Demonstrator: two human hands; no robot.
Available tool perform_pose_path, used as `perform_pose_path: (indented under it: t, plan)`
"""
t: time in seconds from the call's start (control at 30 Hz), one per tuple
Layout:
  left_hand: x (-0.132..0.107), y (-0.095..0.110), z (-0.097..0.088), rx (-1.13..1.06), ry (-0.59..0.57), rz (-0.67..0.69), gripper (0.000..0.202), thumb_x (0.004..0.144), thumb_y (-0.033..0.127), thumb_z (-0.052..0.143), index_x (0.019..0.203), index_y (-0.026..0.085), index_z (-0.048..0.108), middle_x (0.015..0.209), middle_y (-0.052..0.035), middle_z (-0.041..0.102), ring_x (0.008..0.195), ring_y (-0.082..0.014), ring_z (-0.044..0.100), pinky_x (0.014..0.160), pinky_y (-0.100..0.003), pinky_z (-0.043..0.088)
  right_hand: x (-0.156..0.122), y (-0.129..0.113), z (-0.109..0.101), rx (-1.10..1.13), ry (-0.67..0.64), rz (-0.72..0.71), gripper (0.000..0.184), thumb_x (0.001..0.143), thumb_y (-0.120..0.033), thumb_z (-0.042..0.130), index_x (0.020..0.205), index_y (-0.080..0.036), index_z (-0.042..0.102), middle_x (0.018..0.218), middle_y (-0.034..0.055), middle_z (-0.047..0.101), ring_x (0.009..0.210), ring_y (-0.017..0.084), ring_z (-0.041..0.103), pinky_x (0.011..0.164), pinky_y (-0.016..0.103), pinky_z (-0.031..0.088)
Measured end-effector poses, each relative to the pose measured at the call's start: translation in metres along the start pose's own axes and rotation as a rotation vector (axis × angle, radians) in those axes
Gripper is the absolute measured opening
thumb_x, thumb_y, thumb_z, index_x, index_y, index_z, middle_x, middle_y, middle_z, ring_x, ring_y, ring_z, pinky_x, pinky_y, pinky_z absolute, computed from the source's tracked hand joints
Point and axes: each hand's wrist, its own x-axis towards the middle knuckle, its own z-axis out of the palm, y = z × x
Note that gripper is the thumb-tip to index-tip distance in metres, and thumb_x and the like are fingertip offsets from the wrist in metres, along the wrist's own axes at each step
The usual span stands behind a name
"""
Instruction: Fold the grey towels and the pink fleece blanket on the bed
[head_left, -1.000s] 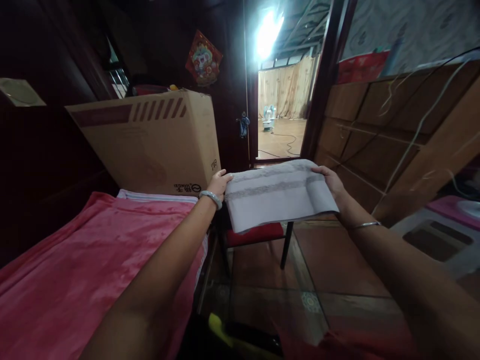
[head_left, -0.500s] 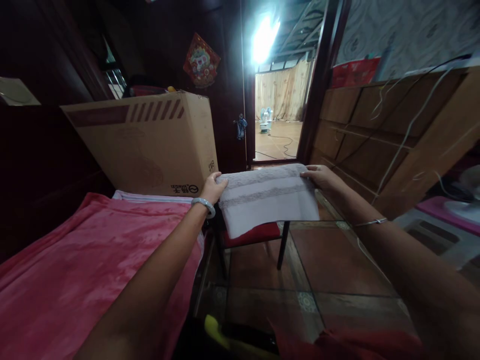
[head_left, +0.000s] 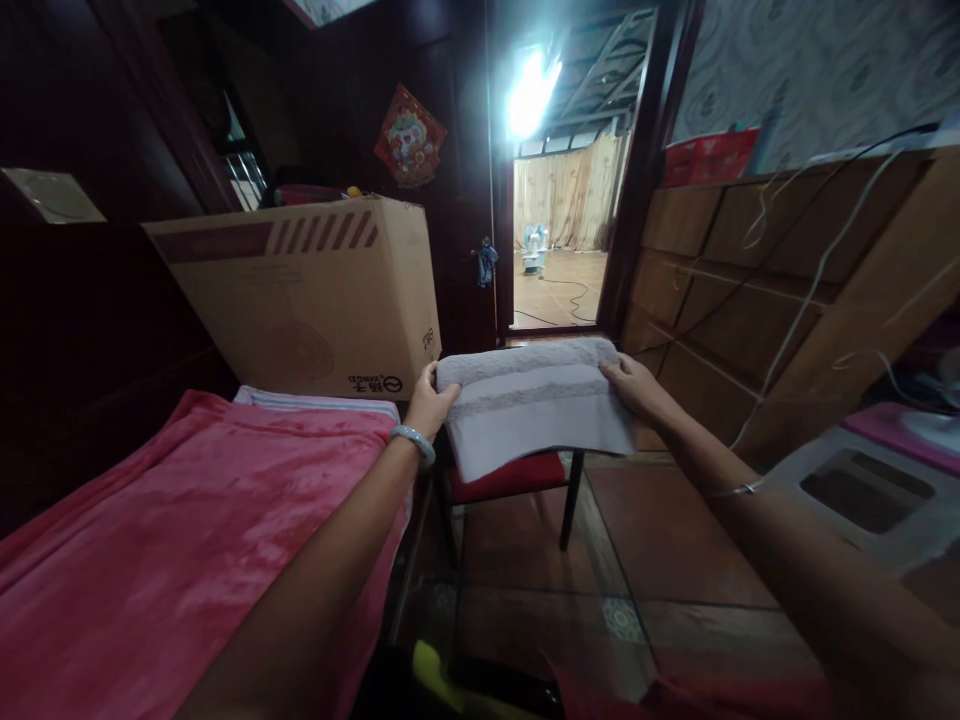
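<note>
The right hand (head_left: pixel 631 386) has come slightly nearer to the left hand (head_left: pixel 431 404), and both, fingers closed on its ends, hold the grey cloth (head_left: pixel 536 408) before the red chair (head_left: pixel 521 480), its far edge now looking thicker, as if rolled.

A single head-worn camera supplies the view. It looks out from the wearer's head, facing forward and angled downward along the left forearm (head_left: pixel 322 565) and right forearm (head_left: pixel 772 525), which enter through the lower frame. The left hand (head_left: pixel 431 402) and right hand (head_left: pixel 635 388) sit at arm's reach, near mid-frame. The wide field spans from the pink blanket (head_left: pixel 202 540) at frame left to the wooden drawer cabinet (head_left: pixel 757 300) at frame right. The line of sight extends through the doorway (head_left: pixel 570 292) to the distant beige curtain (head_left: pixel 559 195).
</note>
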Motion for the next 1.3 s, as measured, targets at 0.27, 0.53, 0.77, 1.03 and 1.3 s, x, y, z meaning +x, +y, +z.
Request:
perform_pose_path:
  t: [0.27, 0.53, 0.77, 1.03, 1.3]
  plan:
    - [-0.002, -0.011, -0.013, 0.186, -0.043, 0.197, 0.038, 0.080, 0.014, 0.063, 0.117, 0.022, 0.067, 0.123, -0.0068, 0.064, 0.122, -0.0223, 0.057, 0.113, -0.039, 0.039, -0.015, 0.017, 0.018, 0.016, 0.093, -0.153, 0.060, 0.087, -0.062, 0.043, 0.127, -0.019, 0.058, 0.122, 0.0151, 0.067, 0.114, 0.033, 0.060, 0.095, 0.047, 0.049]
    - [0.014, 0.036, -0.021, 0.670, -0.063, 0.438, 0.045, 0.083, 0.039, 0.070, 0.122, 0.017, 0.067, 0.129, -0.0157, 0.059, 0.122, -0.0331, 0.055, 0.109, -0.046, 0.040, -0.006, -0.035, -0.008, -0.411, 0.210, -0.396, 0.073, 0.091, -0.061, 0.047, 0.148, -0.016, 0.048, 0.135, 0.0223, 0.056, 0.126, 0.043, 0.048, 0.104, 0.059, 0.039]
    - [0.017, 0.047, 0.029, 0.951, -0.407, 0.568, 0.096, 0.064, 0.063, 0.084, 0.145, 0.024, 0.051, 0.136, -0.0181, 0.057, 0.129, -0.0417, 0.047, 0.113, -0.056, 0.028, 0.015, -0.059, 0.016, -0.582, -0.227, -0.769, 0.091, 0.084, -0.082, 0.049, 0.155, -0.027, 0.039, 0.148, 0.0157, 0.051, 0.130, 0.042, 0.047, 0.106, 0.058, 0.034]
    - [0.007, 0.025, 0.029, 1.151, -0.405, 0.639, 0.100, 0.070, 0.082, 0.066, 0.149, 0.024, 0.044, 0.120, -0.0140, 0.060, 0.106, -0.0330, 0.056, 0.096, -0.045, 0.041, 0.017, -0.031, 0.022, -0.654, -0.207, -0.799, 0.094, 0.083, -0.086, 0.045, 0.152, -0.021, 0.044, 0.137, 0.0178, 0.059, 0.117, 0.040, 0.056, 0.098, 0.052, 0.041]
    - [-0.011, 0.025, 0.011, 1.204, -0.461, 0.691, 0.102, 0.076, 0.064, 0.075, 0.157, 0.023, 0.030, 0.162, -0.0170, 0.029, 0.146, -0.0393, 0.029, 0.120, -0.058, 0.019, 0.015, -0.036, 0.021, -0.710, -0.229, -0.789, 0.092, 0.084, -0.082, 0.044, 0.154, -0.022, 0.041, 0.140, 0.0174, 0.057, 0.120, 0.040, 0.055, 0.097, 0.053, 0.043]
